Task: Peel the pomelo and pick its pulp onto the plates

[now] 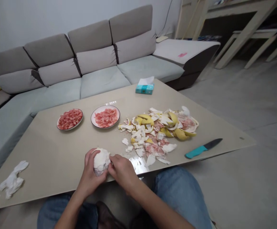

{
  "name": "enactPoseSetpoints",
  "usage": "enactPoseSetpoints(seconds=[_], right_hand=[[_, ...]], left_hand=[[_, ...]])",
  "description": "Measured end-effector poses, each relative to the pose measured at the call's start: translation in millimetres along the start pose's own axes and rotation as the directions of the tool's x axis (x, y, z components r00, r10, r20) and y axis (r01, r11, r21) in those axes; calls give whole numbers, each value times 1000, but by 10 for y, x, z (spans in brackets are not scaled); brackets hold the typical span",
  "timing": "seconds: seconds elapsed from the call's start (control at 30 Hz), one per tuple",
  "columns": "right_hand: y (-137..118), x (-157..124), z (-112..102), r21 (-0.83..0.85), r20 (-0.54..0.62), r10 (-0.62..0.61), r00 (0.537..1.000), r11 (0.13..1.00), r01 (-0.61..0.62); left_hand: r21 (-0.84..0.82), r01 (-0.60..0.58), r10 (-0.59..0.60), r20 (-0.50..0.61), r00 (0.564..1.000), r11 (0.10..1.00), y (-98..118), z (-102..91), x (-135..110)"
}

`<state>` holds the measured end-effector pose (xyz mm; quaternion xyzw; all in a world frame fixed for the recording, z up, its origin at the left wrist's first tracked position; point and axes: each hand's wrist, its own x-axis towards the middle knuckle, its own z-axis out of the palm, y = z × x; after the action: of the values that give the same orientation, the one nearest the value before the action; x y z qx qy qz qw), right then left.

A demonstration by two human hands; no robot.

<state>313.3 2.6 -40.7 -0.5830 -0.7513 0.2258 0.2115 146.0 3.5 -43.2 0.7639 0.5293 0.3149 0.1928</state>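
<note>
Your left hand (92, 175) holds the white fruit (101, 162) at the near edge of the table (52, 159); your right hand (121, 170) pinches its side. Two plates (93, 120) have pink bits (106, 118), but this fruit's white skin (101, 157) is still on.

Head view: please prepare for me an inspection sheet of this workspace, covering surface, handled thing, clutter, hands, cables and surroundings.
Surface: glossy beige tabletop, reflecting light near its front edge.
Handled thing: round white-pithed fruit, between both hands.
Clutter: heaped yellow-and-white peel; dark-bladed knife with turquoise handle; crumpled white tissue; turquoise tissue pack; round dark-rimmed left plate and similar right plate, both bearing pink pieces.
Hands: left hand cups the fruit; right hand touches its right side.
Cables: thin dark cable along the wall.
Surroundings: grey cushioned sofa beyond the tabletop; pale table, upper right.
</note>
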Motion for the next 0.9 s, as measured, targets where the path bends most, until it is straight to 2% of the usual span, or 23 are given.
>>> enactPoseSetpoints(seconds=[0.13,0.3,0.4,0.5,0.57,0.63,0.7,0.73,0.83,0.9], right_hand=[[6,52,59,-7,-42,26,999,1000,-27],[31,1,-22,11,-22,-60,998,998,60],[3,3,-10,-11,-31,-45,998,999,45],[34,79,82,43,-124,-1,992,999,6],[142,156,103,103,-224,45,974,994,-22],[316,236,29,150,-349,108,931,987,-58],[511,301,-140,172,-485,160,860,981,-86],[597,327,-244,152,-509,137,850,986,-68],[742,369,-535,-31,-444,113,889,989,-141],[737,366,-642,-164,-382,143,913,962,-219]], left_hand=[[-7,-12,12,-15,1000,1000,-33,7,-8],[-8,-45,45,-9,999,999,-64,-4,-23],[-8,-48,48,-4,999,999,-69,-8,-14],[-10,-46,46,-12,999,999,-76,-8,-11],[-10,-44,44,-4,999,999,-87,-11,-24],[-19,-29,29,-1,1000,999,-108,-19,-46],[-47,-3,3,-14,1000,999,-135,-30,-67],[-66,12,-13,-19,1000,998,-151,-34,-74],[-137,63,-65,-11,998,989,-197,-46,-76],[-181,110,-110,13,994,977,-220,-55,-64]])
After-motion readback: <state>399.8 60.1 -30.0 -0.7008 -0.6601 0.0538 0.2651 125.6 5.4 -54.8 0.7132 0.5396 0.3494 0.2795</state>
